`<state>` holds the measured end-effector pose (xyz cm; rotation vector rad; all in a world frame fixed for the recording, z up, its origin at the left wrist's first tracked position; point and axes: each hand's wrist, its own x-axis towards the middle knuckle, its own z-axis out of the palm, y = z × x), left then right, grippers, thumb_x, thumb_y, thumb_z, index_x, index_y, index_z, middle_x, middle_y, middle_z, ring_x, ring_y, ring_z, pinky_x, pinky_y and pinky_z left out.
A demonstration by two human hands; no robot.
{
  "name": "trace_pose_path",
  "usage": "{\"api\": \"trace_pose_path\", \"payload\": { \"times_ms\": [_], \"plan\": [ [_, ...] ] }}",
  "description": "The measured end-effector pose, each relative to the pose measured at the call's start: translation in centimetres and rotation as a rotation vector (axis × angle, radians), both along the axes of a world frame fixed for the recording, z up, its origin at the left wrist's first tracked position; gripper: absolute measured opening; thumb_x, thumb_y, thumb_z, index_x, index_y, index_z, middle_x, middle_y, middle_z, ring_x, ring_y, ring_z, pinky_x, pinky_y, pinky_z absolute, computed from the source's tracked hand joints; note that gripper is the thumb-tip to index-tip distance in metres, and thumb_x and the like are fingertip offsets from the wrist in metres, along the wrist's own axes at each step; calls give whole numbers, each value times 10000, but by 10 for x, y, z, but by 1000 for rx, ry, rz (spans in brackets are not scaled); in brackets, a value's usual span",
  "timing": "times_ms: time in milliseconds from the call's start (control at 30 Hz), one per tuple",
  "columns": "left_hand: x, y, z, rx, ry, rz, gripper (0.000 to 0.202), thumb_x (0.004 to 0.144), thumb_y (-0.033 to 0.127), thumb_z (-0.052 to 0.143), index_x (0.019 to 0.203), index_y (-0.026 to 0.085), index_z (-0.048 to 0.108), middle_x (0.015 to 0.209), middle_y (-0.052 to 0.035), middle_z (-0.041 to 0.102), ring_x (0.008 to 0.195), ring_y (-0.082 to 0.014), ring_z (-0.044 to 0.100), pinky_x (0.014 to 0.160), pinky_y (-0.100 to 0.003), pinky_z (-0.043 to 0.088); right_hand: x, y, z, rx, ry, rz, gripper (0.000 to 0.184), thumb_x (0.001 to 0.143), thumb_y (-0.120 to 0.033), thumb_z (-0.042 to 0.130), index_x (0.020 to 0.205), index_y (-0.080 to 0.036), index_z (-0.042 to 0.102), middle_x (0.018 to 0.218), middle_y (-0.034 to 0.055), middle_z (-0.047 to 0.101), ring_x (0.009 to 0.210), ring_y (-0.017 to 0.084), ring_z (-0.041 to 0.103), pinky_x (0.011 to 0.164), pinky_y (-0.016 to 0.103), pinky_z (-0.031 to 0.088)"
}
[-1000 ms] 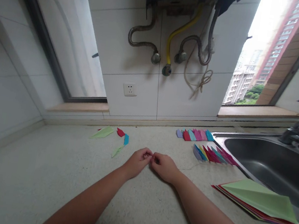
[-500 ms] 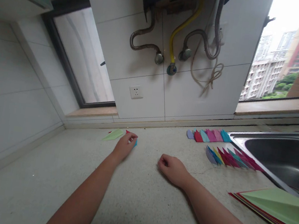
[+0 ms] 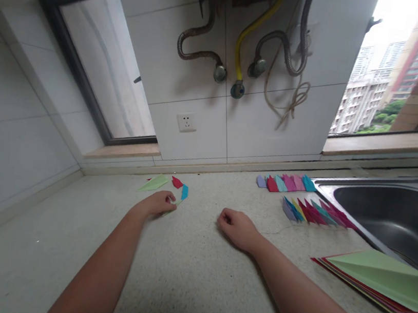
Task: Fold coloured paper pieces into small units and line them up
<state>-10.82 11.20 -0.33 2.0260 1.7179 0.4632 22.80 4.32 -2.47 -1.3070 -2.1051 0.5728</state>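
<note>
My left hand (image 3: 156,204) is low over the counter, thumb and fingers closed around a small pale folded paper piece (image 3: 175,201), mostly hidden by the fingers. Just beyond it lie a blue folded paper piece (image 3: 184,192) and a red folded paper piece (image 3: 177,182), set in a curve. A light green folded paper (image 3: 154,183) sits behind the left hand, with a bit of red showing at its edge. My right hand (image 3: 238,229) rests on the counter in a loose fist, with nothing visible in it.
Two rows of colourful folded papers, a back row (image 3: 286,183) and a front row (image 3: 315,213), lie beside the steel sink (image 3: 387,212). A stack of larger folded sheets (image 3: 389,280) is at the right. Hoses and a yellow pipe (image 3: 244,42) run down the tiled wall.
My left hand has drawn back toward me and to the left, uncovering the red and blue pieces. The view has shifted slightly; my right hand stays in a loose fist.
</note>
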Motion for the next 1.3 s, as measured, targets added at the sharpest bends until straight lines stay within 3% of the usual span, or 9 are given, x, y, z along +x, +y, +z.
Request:
{"api": "trace_pose_path", "payload": {
  "times_ms": [200,467,700,900,1300],
  "plan": [
    [15,-5,8,-22,-46,-99,327,666,398,697,920,193,707,774,-33,634,660,-178,564,592,-267,378,-2,2,-3,-4,-12,-11,189,872,-299,508,781,-190,633,713,19,650,650,132,531,591,242,285],
    [67,-25,18,-96,-491,-181,465,725,428,711,1123,197,646,927,-50,590,684,-133,549,546,-229,420,-1,5,-6,-38,70,-24,183,867,-286,508,782,-178,629,718,24,646,652,131,528,595,241,300],
    [131,-48,2,-143,-1019,-123,442,735,348,756,1120,175,625,897,-35,543,760,-132,546,584,-226,460,-3,7,-8,-61,309,-10,189,905,-313,475,828,-189,595,726,9,655,670,135,553,642,249,355],
    [148,-56,-19,-120,-1427,-33,357,755,322,759,1040,144,638,825,-17,583,755,-108,564,711,-235,473,-4,5,-8,-60,335,23,207,919,-314,472,817,-191,603,722,2,650,687,138,557,669,259,365],
    [147,-53,-22,-201,-1408,-141,243,813,255,708,1015,167,606,912,-32,592,852,-149,590,774,-316,522,-4,0,-5,-107,272,42,188,919,-335,498,866,-206,624,762,-1,673,692,135,566,652,254,362]
  ]
}}
